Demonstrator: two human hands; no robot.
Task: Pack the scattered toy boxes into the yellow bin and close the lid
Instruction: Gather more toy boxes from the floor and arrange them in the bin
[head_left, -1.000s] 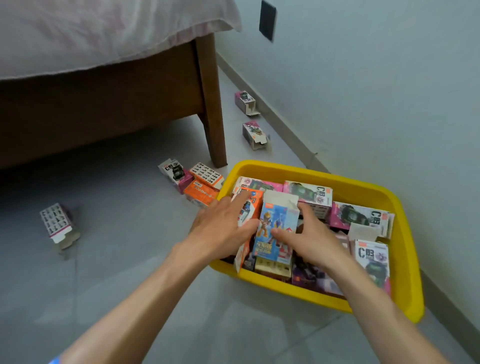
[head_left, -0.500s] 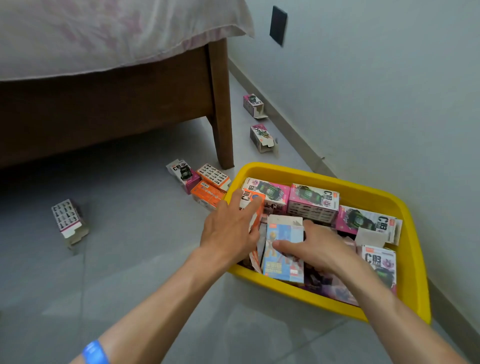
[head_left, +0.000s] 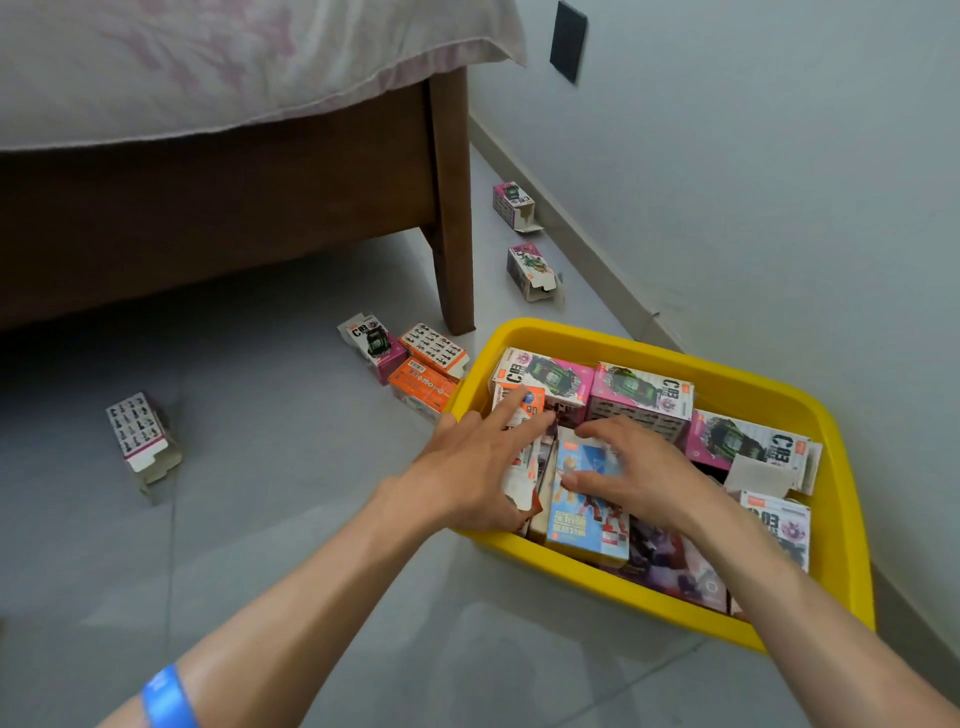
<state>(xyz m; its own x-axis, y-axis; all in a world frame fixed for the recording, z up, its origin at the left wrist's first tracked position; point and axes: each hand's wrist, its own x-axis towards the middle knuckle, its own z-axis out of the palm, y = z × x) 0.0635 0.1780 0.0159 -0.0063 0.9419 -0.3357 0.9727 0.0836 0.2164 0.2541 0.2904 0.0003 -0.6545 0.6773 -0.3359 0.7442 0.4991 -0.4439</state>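
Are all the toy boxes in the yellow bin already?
No, several boxes lie on the floor, like one alone at the left and one near the wall, outside the bin.

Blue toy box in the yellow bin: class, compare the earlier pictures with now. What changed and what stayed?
The blue toy box went from standing upright to lying lower among the others, pressed down by the right hand. The left hand kept touching the orange box. The yellow bin and the boxes on the floor stayed put.
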